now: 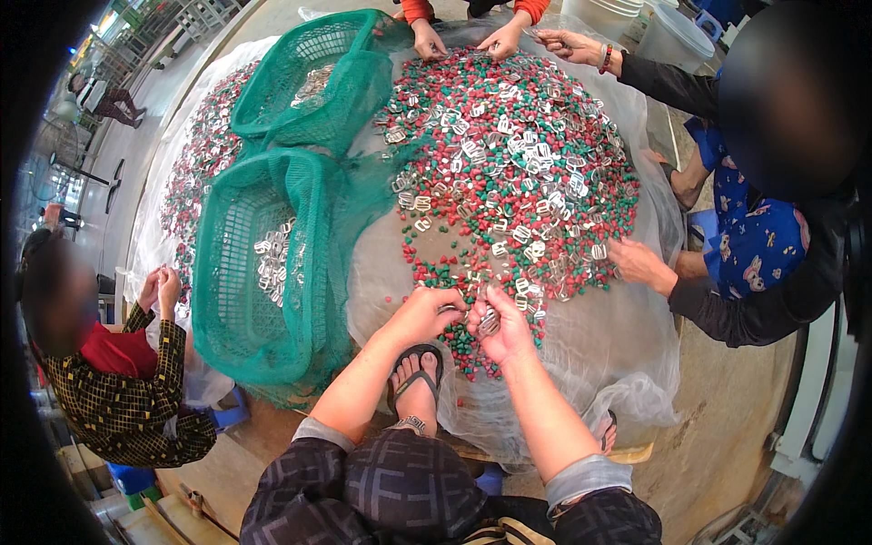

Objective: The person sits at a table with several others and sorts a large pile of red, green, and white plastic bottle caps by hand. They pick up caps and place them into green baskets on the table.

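A wide heap of small red and green pellets [567, 211] mixed with silvery metal buckles [522, 233] spreads in front of me. At its near edge my two hands almost meet. My right hand [505, 332] is closed on some metal buckles [489, 320], which show between its palm and fingers. Just beside it, my left hand [427, 313] has its fingers pinched together; anything between them is too small to make out. Pellets lie below both hands, and single buckles rest close to my right fingers.
To the left stand two green baskets [211, 272] draped with green netting [331, 263], buckles inside them. A pale translucent sheet [599, 350] lies under the heap. Co-workers' hands [641, 265] reach in from the right and the far side. Another person sits at left. White buckets [674, 41] stand at the back.
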### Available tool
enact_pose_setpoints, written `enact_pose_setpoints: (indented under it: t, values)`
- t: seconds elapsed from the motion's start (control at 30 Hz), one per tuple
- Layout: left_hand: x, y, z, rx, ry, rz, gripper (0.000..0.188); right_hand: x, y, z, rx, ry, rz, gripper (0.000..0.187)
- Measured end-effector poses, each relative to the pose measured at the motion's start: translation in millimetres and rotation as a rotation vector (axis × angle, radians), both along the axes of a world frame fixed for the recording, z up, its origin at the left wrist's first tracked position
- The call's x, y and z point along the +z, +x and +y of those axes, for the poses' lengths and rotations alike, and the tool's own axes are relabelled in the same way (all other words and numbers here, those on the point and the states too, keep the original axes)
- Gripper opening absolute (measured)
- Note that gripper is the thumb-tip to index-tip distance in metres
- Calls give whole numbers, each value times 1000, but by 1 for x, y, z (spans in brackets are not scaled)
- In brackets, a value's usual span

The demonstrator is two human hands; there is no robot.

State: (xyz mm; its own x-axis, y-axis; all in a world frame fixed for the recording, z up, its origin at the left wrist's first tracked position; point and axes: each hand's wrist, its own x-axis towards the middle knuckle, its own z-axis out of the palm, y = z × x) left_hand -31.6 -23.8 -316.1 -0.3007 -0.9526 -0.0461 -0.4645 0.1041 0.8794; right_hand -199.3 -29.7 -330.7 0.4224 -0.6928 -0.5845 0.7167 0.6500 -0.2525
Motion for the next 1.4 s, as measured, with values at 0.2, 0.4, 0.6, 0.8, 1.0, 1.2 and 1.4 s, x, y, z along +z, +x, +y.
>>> enact_pose_setpoints:
  t: [0.2,0.4,0.6,0.8,1.0,1.2,1.4]
  values:
    - [-16,8,12,287,624,904,13,13,-3,-21,-109,-33,68,16]
    - [-36,-33,14,442,658,1246,21,15,17,-5,-141,-96,159,26]
    - [-52,-43,23,564,756,1325,32,15,18,0,26,-196,249,33]
    - [-34,-34,21,552,766,1349,35,12,10,-5,-24,-181,78,35]
    - [-23,-22,20,433,780,1445,41,17,-2,-14,-89,-119,72,26]
    - [-14,-15,19,448,725,1326,22,17,-8,-16,-81,-117,59,23]
    - [-8,-11,14,422,599,1141,13,0,-10,-10,-86,-134,210,17]
